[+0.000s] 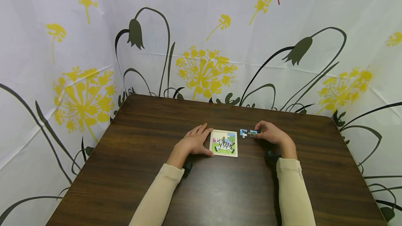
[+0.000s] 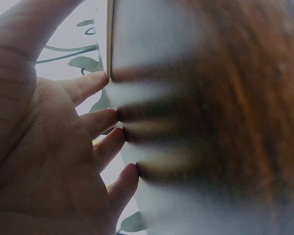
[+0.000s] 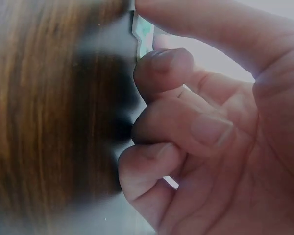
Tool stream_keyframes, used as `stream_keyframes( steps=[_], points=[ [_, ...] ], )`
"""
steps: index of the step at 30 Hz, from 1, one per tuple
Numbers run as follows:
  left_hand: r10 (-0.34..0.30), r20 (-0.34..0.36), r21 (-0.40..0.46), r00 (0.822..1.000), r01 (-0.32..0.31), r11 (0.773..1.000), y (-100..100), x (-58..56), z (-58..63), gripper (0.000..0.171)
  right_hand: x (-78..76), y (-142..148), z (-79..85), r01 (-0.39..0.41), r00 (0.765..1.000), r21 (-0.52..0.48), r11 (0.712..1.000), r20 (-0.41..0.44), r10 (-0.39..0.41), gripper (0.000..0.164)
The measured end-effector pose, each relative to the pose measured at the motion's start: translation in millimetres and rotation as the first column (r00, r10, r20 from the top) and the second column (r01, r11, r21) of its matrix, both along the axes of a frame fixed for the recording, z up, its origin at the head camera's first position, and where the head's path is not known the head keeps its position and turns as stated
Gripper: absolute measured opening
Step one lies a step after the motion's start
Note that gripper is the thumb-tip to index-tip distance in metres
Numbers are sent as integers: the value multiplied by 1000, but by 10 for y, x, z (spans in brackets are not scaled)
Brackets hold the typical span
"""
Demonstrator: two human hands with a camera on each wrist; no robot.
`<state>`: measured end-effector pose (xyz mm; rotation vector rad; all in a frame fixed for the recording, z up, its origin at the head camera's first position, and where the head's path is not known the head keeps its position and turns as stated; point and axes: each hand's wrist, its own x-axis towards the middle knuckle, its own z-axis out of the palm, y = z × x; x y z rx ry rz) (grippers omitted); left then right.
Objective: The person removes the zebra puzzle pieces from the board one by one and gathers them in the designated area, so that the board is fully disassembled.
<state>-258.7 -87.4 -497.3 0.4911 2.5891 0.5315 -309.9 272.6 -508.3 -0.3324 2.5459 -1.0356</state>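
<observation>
A square wooden puzzle board (image 1: 223,143) with a zebra picture lies flat on the table. My left hand (image 1: 195,143) rests at its left side, thumb by the lower corner and index finger by the upper one. In the left wrist view, the fingers are spread, fingertips on the tabletop, one touching the board's edge (image 2: 109,39). Right of the board, a blue puzzle piece (image 1: 243,133) lies on the table. My right hand (image 1: 270,133) pinches a second puzzle piece (image 1: 253,133) beside it. The right wrist view shows that piece's edge by the thumb, with the other fingers curled.
The dark wooden table (image 1: 216,191) extends around both hands. A white curtain (image 1: 201,27) with printed flowers hangs behind and beside it. Dark devices sit under both wrists, the left one (image 1: 187,167) and the right one (image 1: 272,157).
</observation>
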Motion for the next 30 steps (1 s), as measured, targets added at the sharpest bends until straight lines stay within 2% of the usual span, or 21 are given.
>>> stream_keyframes(
  steps=[6, 11, 19, 30],
  points=[
    [0, 0, 10, 1000, 0, 1000, -4, 8, 9, 106, 3, -21, 77, -21, 997, -6, 1000, -71, 21, 33],
    [1, 10, 5, 1000, -1, 1000, 2, -19, -23, 108, 24, -273, 135, -56, 993, 32, 998, -106, 59, 26],
    [-2, -7, 1, 1000, 2, 1000, -3, -62, -113, 110, 76, -799, 118, -201, 977, 70, 977, -58, 205, 16],
    [-3, -8, 9, 1000, 3, 1000, -6, -29, -42, 108, 127, -1006, 75, -185, 981, 117, 976, -40, 191, 10]
  ],
)
